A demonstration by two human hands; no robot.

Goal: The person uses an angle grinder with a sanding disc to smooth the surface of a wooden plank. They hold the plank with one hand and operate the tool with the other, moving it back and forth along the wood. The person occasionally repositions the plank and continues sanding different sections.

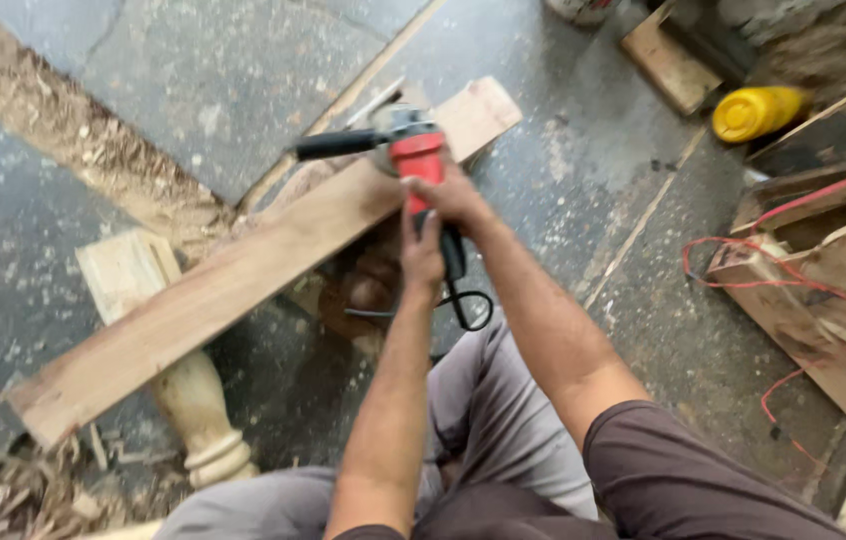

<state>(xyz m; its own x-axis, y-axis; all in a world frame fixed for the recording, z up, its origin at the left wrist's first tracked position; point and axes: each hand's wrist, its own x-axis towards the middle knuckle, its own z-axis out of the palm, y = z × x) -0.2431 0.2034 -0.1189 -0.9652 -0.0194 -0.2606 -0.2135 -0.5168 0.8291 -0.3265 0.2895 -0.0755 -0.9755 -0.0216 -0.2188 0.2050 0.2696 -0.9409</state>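
A red and grey angle grinder with a black side handle rests on a long wooden plank that runs diagonally across the floor. My right hand grips the grinder's red body from above. My left hand holds the rear of the tool, just behind the right hand, where the black cord leaves it. The plank lies over a turned wooden leg and a small wood block.
A yellow plastic bottle lies at the upper right near a wood offcut. Stacked boards with a loose red wire fill the right side. Sawdust and shavings streak the stone floor at left.
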